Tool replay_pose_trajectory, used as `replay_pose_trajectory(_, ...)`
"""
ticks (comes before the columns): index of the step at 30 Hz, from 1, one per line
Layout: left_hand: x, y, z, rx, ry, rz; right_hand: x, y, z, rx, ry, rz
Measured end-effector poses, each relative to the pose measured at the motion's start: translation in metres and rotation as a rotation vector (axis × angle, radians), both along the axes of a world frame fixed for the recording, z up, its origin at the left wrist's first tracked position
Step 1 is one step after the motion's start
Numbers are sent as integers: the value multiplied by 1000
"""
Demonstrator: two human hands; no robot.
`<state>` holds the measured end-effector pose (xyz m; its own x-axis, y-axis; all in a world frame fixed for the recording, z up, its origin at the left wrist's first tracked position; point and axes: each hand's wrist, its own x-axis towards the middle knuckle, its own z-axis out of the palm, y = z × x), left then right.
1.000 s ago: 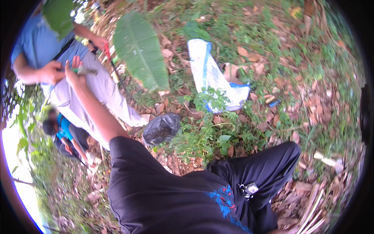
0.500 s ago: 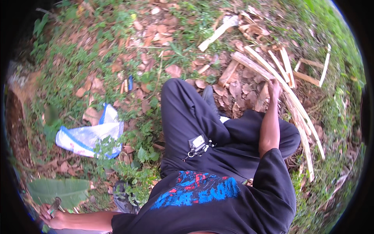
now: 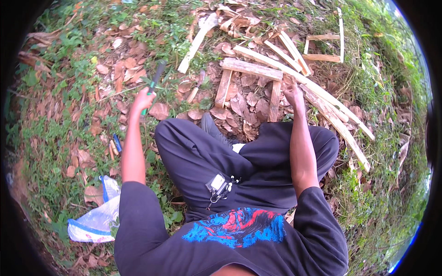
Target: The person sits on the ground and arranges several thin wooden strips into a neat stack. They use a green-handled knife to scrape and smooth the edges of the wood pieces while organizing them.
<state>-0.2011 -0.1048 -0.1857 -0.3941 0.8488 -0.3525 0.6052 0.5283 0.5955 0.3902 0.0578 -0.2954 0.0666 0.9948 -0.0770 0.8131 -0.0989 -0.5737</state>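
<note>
My left hand (image 3: 144,100) is closed around a green-handled tool (image 3: 152,87). Its dark end points up and away over the leaves; what kind of tool it is I cannot make out. A wooden board (image 3: 252,68) lies across two shorter pieces, the left piece (image 3: 223,88) and the right piece (image 3: 275,101), forming a three-sided frame beyond my crossed legs. My right hand (image 3: 293,92) is closed just beside the board's right end. Whatever its fingers hold, if anything, is hidden or too small to name.
Long split wood strips (image 3: 334,99) curve past my right hand. Another wooden frame (image 3: 323,57) lies at the far right, a pale split piece (image 3: 198,43) farther off. Left lie a blue object (image 3: 117,142) and a white-and-blue plastic bag (image 3: 94,225). Dry leaves and grass cover the ground.
My left hand has swung up from the lower left to beyond my left knee, carrying the tool. The board's right end now rests by the right piece, and my right hand is just beside it.
</note>
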Motion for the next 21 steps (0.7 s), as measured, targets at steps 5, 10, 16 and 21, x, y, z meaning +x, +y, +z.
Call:
replay_pose_trajectory(5, 7, 56, -96, -361, 487, -269, -5, -7, -30, 100, -17, -1)
replay_pose_trajectory(10, 77, 125, -74, 371, 779, -346, -25, 14, -37, 203, 74, -43)
replay_pose_trajectory(16, 188, 191, -102, 384, 132, -485, -40, 20, -38, 194, 95, -44)
replay_pose_trajectory(21, 217, 196, -137, 567, 114, -492, -37, 29, -39, 174, 256, -89)
